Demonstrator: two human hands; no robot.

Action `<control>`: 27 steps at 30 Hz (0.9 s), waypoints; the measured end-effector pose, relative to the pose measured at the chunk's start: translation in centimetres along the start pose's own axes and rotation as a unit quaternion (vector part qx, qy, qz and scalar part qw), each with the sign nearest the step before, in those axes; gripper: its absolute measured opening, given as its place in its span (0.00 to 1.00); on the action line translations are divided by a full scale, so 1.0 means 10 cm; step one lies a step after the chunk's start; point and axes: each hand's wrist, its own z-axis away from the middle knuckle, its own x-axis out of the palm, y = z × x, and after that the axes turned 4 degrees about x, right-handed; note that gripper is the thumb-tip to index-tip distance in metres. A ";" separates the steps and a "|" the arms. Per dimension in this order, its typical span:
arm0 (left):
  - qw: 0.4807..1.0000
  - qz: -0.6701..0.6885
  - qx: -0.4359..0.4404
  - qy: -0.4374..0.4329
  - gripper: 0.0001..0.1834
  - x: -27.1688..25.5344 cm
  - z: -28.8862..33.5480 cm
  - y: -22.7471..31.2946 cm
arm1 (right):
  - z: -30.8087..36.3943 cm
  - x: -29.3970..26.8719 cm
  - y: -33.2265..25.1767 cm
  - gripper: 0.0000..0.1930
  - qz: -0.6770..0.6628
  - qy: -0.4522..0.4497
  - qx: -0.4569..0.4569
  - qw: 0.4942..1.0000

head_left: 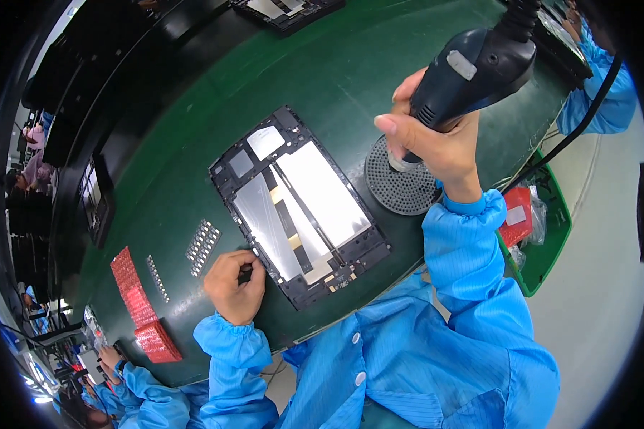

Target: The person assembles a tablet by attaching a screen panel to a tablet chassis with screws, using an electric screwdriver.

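My right hand (436, 139) is wrapped round a black electric screwdriver (465, 75) with vent slots and a ribbed sleeve at its top. The tool tilts down, and its pale tip is over a round grey screw tray (397, 186) dotted with small holes; contact between them cannot be made out. An opened tablet (300, 207), its silver panels and black frame exposed, lies at a slant on the green table. At its lower left edge rests my left hand (236, 286), fingers curled and thumb against them. What they hold, if anything, is hidden.
Left on the table (143, 214) lie a small-parts sheet (202, 247), a narrow parts strip (157, 277) and red bubble wrap (139, 307). A green bin (551, 250) with bags stands right; a black cable (587, 121) crosses above it. Co-workers' hands (109, 360) show lower left.
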 end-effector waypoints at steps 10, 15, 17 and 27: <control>0.998 0.009 0.051 0.020 0.08 -0.02 -0.01 -0.03 | 0.00 0.06 -0.01 0.16 0.000 -0.008 0.012 1.000; 0.984 -0.110 0.093 0.108 0.05 -0.19 -0.22 -0.37 | -0.01 0.05 0.02 0.14 -0.024 0.009 -0.017 1.000; 0.985 -0.119 0.016 0.125 0.05 -0.27 -0.15 -0.60 | -0.02 0.09 0.02 0.14 -0.021 -0.004 -0.022 1.000; 0.977 -0.108 0.108 0.150 0.07 -0.35 -0.10 -0.72 | -0.22 0.93 -0.34 0.15 -0.124 -0.111 -0.047 0.985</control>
